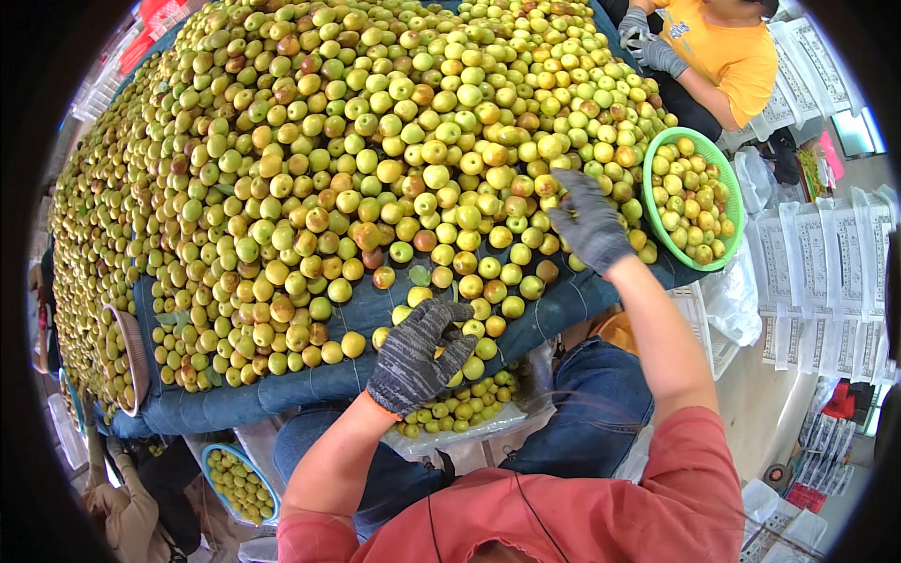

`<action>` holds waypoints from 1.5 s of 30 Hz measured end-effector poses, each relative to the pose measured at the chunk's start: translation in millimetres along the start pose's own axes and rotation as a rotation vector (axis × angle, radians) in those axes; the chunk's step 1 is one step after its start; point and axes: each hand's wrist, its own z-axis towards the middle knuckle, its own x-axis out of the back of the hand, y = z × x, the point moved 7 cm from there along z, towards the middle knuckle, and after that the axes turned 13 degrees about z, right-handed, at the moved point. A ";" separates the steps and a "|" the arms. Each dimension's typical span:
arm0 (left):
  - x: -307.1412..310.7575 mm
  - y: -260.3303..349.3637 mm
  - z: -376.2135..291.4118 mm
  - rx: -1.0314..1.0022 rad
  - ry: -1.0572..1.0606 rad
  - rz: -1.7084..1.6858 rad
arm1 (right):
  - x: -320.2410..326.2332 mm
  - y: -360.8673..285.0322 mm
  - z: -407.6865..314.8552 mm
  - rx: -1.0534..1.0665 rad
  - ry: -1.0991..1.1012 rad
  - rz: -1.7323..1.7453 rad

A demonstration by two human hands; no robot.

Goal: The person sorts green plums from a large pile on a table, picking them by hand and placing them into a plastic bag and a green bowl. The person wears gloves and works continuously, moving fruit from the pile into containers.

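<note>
A large heap of yellow-green jujubes (366,176), some with brown blushes, spreads over a dark blue cloth (563,299). My left hand (417,357), in a dark grey knit glove with an orange cuff, hovers at the near edge among loose fruit. Its thumb and fingers are curled, with a small yellowish patch showing between them. My right hand (590,222), in a grey glove, reaches into the right side of the heap, fingers bent over fruit. Its palm is hidden, so I cannot tell whether it holds one. Below the edge, a plastic-lined container holds more jujubes (457,408).
A green plastic basket (649,190) of riper jujubes stands at right. A pinkish basket (134,359) and a blue-rimmed basket (205,461) hold fruit at left. A co-worker in a yellow shirt (732,63) sits top right. White lined crates (809,260) are stacked at right.
</note>
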 end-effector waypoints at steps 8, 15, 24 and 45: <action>-34.7 -37.3 -0.5 0.495 -0.228 -0.947 | -53.8 -90.3 -3.6 0.125 -0.098 0.028; -43.1 -57.7 3.4 0.736 -0.152 -1.365 | -63.6 -110.3 41.2 0.154 -0.061 0.138; -37.5 -73.4 14.2 0.798 -0.064 -1.280 | -116.0 -45.0 85.6 -0.040 -0.412 -0.425; -19.3 -81.5 25.7 0.769 0.119 -1.602 | -196.3 -121.8 120.8 0.015 -0.563 -0.278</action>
